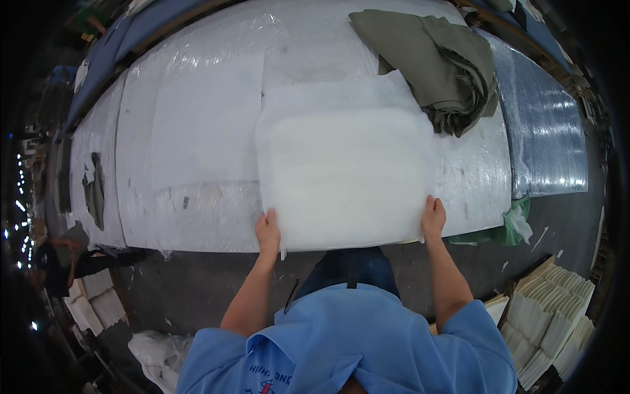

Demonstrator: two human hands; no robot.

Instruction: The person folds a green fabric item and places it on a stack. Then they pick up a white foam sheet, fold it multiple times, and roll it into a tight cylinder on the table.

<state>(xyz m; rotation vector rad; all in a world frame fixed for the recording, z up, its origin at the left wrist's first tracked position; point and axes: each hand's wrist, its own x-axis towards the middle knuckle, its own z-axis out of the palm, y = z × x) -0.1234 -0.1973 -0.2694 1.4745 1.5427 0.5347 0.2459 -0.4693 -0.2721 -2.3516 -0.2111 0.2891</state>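
A cream-white foam pad point(348, 177) with rounded corners lies flat before me on the table's near edge. Under it spreads a thin white wadding sheet point(328, 97), which shows past the pad at the far side and along both sides. My left hand point(268, 233) grips the sheet's edge beside the pad's near left corner, thumb on top. At the near right corner my right hand point(433, 218) pinches the opposite edge in the same way. The fingers beneath the edges are hidden.
A folded stack of olive-grey fabric point(440, 65) lies at the far right. Plastic film wraps the wide white table surface point(203, 131). A blue wrapped block point(545, 118) stands right of it. Stacked foam pieces point(548, 308) sit low right. Someone's arm point(65, 244) shows at far left.
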